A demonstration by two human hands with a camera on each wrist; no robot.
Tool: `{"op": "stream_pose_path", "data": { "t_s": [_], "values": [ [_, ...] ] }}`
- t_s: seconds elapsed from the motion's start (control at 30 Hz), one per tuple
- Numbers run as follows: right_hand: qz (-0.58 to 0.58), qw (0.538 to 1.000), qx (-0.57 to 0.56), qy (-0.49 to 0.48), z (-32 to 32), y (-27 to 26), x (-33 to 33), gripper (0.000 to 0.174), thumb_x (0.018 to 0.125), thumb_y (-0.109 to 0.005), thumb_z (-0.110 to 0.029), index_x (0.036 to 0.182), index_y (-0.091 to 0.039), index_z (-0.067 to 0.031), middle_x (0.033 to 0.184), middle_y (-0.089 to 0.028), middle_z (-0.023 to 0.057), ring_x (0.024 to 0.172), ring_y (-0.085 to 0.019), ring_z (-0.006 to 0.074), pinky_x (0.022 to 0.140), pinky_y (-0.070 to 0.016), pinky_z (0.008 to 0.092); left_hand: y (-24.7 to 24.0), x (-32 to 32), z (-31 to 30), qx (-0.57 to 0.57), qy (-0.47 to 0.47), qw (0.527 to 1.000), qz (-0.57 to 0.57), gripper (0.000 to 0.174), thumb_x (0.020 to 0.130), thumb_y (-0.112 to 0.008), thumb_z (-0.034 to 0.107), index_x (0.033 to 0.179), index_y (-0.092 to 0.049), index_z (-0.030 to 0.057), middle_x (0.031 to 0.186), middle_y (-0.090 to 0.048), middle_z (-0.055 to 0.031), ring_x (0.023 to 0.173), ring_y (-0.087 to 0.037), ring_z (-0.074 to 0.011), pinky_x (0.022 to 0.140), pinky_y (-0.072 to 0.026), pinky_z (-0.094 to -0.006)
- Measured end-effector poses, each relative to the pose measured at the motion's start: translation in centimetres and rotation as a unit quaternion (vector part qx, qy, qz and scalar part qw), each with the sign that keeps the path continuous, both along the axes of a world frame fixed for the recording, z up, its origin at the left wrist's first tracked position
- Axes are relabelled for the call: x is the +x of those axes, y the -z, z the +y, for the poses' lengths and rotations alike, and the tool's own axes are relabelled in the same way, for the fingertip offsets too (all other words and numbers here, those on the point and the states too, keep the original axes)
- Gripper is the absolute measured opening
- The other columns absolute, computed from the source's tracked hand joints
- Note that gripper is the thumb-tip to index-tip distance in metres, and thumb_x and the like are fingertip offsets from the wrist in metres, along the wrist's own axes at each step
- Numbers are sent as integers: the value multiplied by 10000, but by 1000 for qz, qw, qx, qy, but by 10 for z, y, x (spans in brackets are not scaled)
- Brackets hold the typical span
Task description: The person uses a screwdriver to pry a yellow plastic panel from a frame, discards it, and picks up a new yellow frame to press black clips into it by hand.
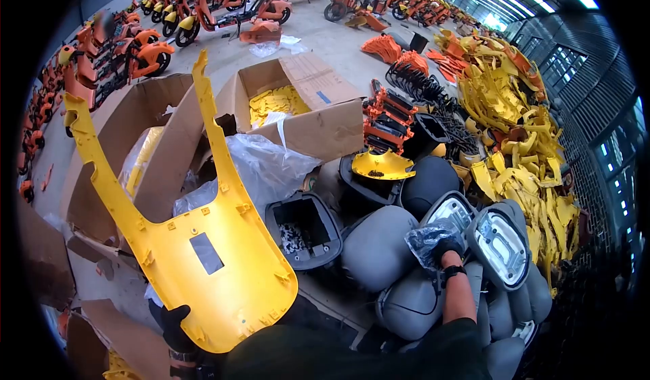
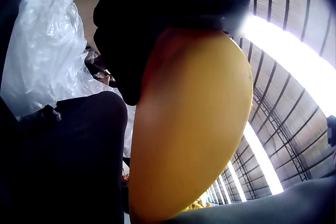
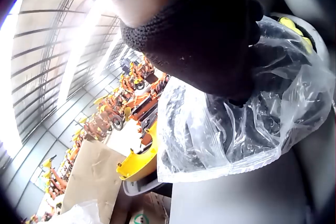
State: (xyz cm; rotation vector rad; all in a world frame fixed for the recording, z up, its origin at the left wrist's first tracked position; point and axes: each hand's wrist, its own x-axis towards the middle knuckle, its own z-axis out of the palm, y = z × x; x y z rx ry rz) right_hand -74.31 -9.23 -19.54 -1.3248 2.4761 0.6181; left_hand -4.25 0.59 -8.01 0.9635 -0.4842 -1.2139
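Note:
A large yellow plastic panel (image 1: 230,265) with two long arms and a rectangular cutout stands tilted at the left of the head view. My gloved left hand (image 1: 177,329) grips its lower left edge; in the left wrist view the dark glove (image 2: 173,3) lies against the yellow surface (image 2: 194,124). At the right, my gloved right hand (image 1: 447,244) holds a clear plastic bag (image 1: 428,239) above the grey seats (image 1: 380,248). The right wrist view shows the black glove (image 3: 205,40) on the crumpled bag (image 3: 226,134), its fingertips partly hidden.
Open cardboard boxes (image 1: 325,133) and plastic film (image 1: 261,166) lie ahead and left. An open grey bin (image 1: 303,231) holds small parts. Yellow scraps (image 1: 535,197) are heaped at the right, and orange scooters (image 1: 233,7) stand in rows behind.

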Motion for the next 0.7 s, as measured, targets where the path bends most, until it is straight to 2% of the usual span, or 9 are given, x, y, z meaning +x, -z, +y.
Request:
{"op": "stream_pose_path", "data": {
  "t_s": [0.07,0.17,0.27,0.4,0.47,0.53,0.63,0.67,0.7],
  "values": [
    [-16,1000,-1,-3,-3,-5,-1,506,886,-599,-381,1325,-637,-132,1445,-535,153,1339,-510,314,1124,-404,400,-10,-1,1,43,33,998,11,683,748,-667,147,1380,-454,2,1227,-614,-166,1055,-641,-338,885,-560,-433],
    [23,999,23,-31,-4,-4,-2,457,875,-609,-357,1258,-680,-118,1380,-587,159,1293,-551,315,1092,-436,409,-13,1,2,46,40,998,18,649,754,-655,139,1359,-466,1,1214,-616,-164,1041,-644,-335,886,-557,-431],
    [17,999,-38,-13,3,-15,7,385,857,-614,-316,1160,-721,-105,1273,-645,173,1201,-608,337,1038,-478,432,1,9,3,56,34,998,-5,654,757,-639,127,1373,-458,0,1222,-614,-170,1044,-645,-338,886,-555,-428],
    [-61,993,-91,-51,7,7,-24,405,827,-655,-361,1148,-719,-122,1224,-663,186,1149,-627,358,983,-498,447,22,17,5,57,55,997,-25,660,776,-634,139,1393,-444,0,1233,-612,-178,1068,-638,-342,898,-548,-428],
    [-80,986,-134,-52,12,18,-40,411,785,-700,-397,1087,-737,-121,1135,-697,183,1077,-663,352,918,-523,440,41,27,9,59,46,997,-13,666,791,-637,156,1405,-433,-6,1245,-611,-187,1082,-634,-348,910,-541,-438],
    [-109,983,-147,-13,13,25,-48,392,751,-725,-404,1007,-757,-109,1039,-720,176,982,-697,344,852,-544,426,44,31,13,79,63,995,-2,671,799,-642,168,1408,-427,-13,1250,-609,-192,1089,-630,-354,919,-536,-446],
    [-120,967,-223,-34,21,18,-43,336,763,-711,-383,933,-759,-97,939,-724,178,870,-706,339,772,-549,412,41,32,11,109,96,989,26,679,807,-653,185,1408,-419,-29,1253,-605,-201,1095,-624,-365,932,-530,-462],
    [-127,965,-223,-44,25,18,-48,329,778,-706,-366,921,-754,-74,896,-729,170,812,-705,303,754,-547,392,40,32,10,116,104,987,36,683,810,-657,190,1408,-417,-34,1254,-603,-204,1098,-622,-368,937,-528,-467],
    [-170,958,-231,-13,26,13,-47,306,798,-703,-339,918,-757,-64,850,-729,147,769,-695,272,727,-544,381,40,32,9,122,111,985,45,686,813,-661,196,1408,-414,-39,1255,-602,-207,1100,-621,-372,941,-526,-472]
  ]
}}
